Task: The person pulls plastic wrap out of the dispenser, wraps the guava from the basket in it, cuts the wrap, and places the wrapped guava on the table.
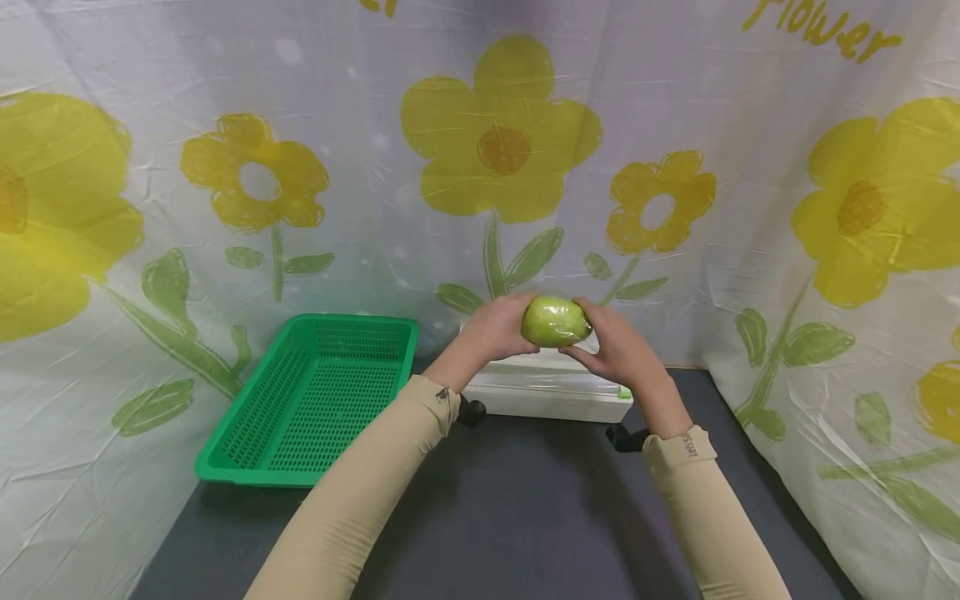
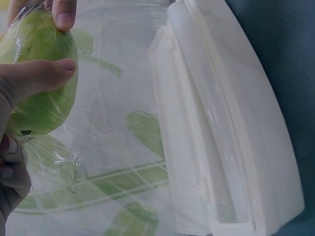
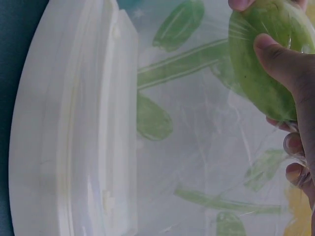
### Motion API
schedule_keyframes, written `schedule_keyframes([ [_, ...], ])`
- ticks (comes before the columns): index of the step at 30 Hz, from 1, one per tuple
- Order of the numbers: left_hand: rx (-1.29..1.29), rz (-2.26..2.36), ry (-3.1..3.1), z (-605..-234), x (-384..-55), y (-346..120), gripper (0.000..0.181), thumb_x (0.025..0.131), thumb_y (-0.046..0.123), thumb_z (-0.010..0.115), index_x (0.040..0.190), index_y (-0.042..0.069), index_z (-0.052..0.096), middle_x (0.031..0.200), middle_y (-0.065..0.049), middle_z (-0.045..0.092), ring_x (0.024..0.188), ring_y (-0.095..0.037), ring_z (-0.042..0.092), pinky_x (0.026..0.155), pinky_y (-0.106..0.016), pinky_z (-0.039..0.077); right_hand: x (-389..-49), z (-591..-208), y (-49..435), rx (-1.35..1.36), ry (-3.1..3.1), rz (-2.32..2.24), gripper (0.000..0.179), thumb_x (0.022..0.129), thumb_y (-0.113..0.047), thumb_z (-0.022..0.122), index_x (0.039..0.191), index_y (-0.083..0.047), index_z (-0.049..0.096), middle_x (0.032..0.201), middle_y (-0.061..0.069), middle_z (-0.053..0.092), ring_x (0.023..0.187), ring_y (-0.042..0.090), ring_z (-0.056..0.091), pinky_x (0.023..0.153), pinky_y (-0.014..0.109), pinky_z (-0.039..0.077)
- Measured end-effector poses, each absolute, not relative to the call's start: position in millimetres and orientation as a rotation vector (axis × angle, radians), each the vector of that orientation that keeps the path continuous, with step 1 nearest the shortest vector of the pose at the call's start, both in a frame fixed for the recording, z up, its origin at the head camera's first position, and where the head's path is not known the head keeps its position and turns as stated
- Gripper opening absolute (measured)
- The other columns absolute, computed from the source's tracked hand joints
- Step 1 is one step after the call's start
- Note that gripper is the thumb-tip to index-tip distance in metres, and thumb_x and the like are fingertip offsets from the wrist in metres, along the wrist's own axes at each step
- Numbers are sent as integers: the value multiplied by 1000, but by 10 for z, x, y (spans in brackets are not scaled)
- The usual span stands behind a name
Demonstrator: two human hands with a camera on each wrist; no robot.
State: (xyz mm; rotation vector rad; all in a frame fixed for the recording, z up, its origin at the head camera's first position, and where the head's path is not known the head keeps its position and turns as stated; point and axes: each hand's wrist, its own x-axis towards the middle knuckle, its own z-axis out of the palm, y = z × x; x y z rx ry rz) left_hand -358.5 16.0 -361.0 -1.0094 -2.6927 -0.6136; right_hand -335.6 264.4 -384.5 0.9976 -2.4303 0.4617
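A green oval fruit (image 1: 557,322), glossy with clear plastic film, is held up between both hands above the far side of the table. My left hand (image 1: 497,326) grips its left end, the thumb lying across the fruit in the left wrist view. On the opposite end my right hand (image 1: 619,343) holds it, thumb pressed on the near face. Loose film (image 2: 54,160) bunches below the fruit by the left fingers; some fingers of both hands are hidden behind it. Beneath the hands stands a long white cling film dispenser (image 1: 547,403) with a green piece at its right end.
To the left, a green perforated plastic basket (image 1: 306,482) sits on the dark table (image 1: 517,508). A pale curtain (image 1: 360,250) with printed yellow flowers hangs behind the table and along both sides.
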Motion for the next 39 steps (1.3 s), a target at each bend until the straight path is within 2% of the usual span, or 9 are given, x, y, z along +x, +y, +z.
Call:
schedule_keyframes([
  [11, -1004, -597, -2671, -3478, -3556, 142, 80, 82, 27, 95, 149, 8, 56, 134, -10, 68, 118, -29, 68, 98, -47, 56, -3362, -3720, 2644, 1014, -2384, 459, 80, 83, -17, 93, 146, 4, 49, 121, 20, 69, 103, 37, 69, 90, 54, 58],
  [31, -976, -580, -2672, -3232, -3524, 161, 88, 85, 30, 92, 157, 7, 48, 149, -12, 61, 129, -30, 64, 104, -47, 54, -3297, -3454, 2649, 955, -2374, 392, 85, 82, -20, 94, 148, 8, 49, 131, 27, 66, 111, 44, 66, 96, 59, 55],
  [39, -968, -584, -2656, -3137, -3497, 163, 87, 84, 28, 92, 156, 7, 48, 148, -11, 62, 127, -29, 64, 103, -47, 54, -3253, -3376, 2646, 928, -2366, 365, 86, 83, -20, 93, 150, 9, 48, 133, 29, 65, 113, 46, 65, 98, 61, 54],
])
